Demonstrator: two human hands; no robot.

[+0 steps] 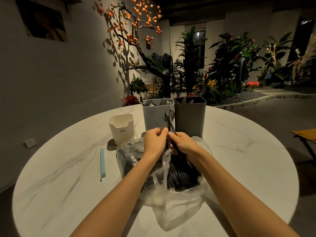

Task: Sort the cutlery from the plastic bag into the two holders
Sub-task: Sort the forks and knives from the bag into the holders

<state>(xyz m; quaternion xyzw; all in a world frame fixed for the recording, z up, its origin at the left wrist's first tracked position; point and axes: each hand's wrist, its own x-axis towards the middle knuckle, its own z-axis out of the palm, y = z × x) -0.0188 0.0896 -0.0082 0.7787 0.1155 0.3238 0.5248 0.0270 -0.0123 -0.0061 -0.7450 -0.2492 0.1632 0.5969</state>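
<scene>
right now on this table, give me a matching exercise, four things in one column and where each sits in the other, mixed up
Things:
1. light grey holder
2. dark grey holder
3. white CRBW container
4. light blue strip

Places:
A. flat on the table, far left
B. right one of the two tall holders at the back
C. left of the light grey holder, nearer the plastic bag
D. directly behind the left hand

Pairs: 1-D, 2-B, 3-C, 4-A
</scene>
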